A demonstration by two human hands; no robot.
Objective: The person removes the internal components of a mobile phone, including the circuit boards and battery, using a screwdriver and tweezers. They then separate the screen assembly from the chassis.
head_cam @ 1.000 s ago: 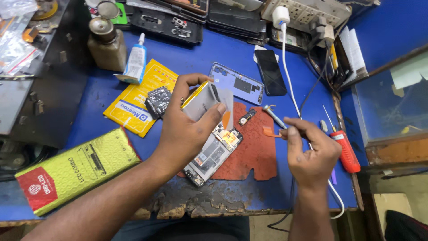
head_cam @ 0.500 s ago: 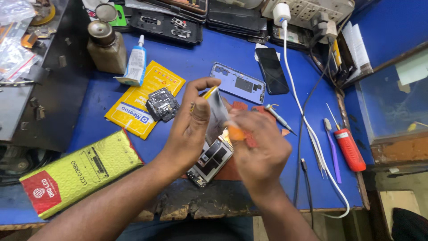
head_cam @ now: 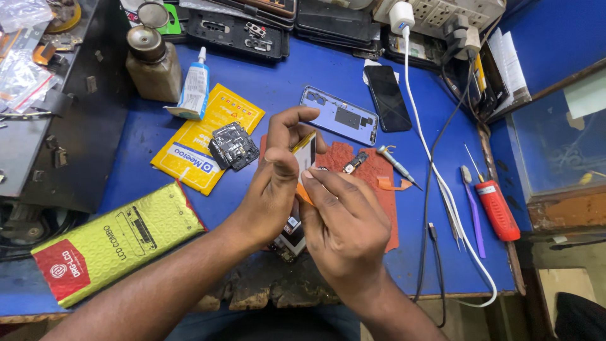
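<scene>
Over the worktop's front edge, your left hand (head_cam: 278,183) pinches the phone battery (head_cam: 305,153) upright while your right hand (head_cam: 344,221) grips its orange pull tab (head_cam: 303,192); peel slowly, evenly.

A blue worktop (head_cam: 315,69) with a chipped, worn front edge fills the scene, a dark metal cabinet (head_cam: 82,126) at left, a glass-fronted wooden case (head_cam: 562,145) at right

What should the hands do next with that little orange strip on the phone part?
Probably peel the orange strip slowly away. The right hand pinches it, the left hand holds the flat phone part tilted above the open phone.
</scene>
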